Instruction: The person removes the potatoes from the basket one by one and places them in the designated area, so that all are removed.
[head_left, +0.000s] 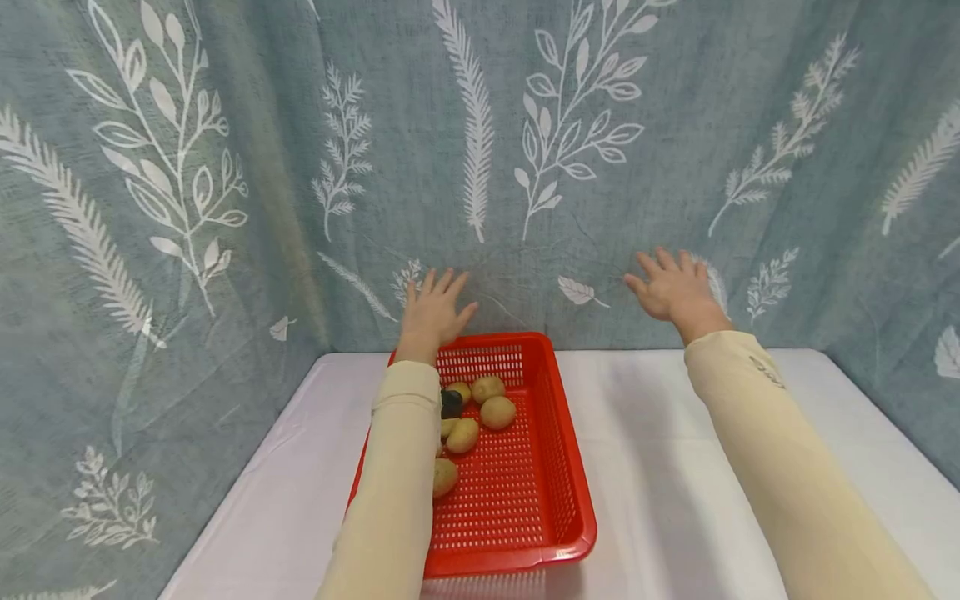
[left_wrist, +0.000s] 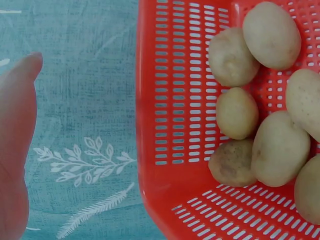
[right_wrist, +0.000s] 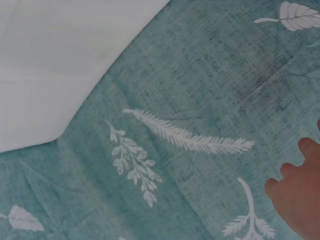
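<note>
My left hand [head_left: 433, 315] is held up over the far rim of a red plastic basket [head_left: 566, 442], its fingers spread and holding nothing. Several potatoes [head_left: 498, 412] lie inside, mostly toward the basket's left and far side; the left sleeve hides some of them. In the left wrist view, pale potatoes [left_wrist: 281, 148] cluster near the slotted wall, apart from the hand [left_wrist: 15, 150] at the left edge. To the right, my right hand [head_left: 675, 287] is raised beyond the table's far edge with fingers apart and nothing in it.
The basket stands on a table [head_left: 637, 467] with a white cover. A grey-green curtain [head_left: 510, 275] with white leaf prints hangs behind and on both sides. Beside the left sleeve shows a small dark thing [head_left: 452, 404]; its kind I cannot tell.
</note>
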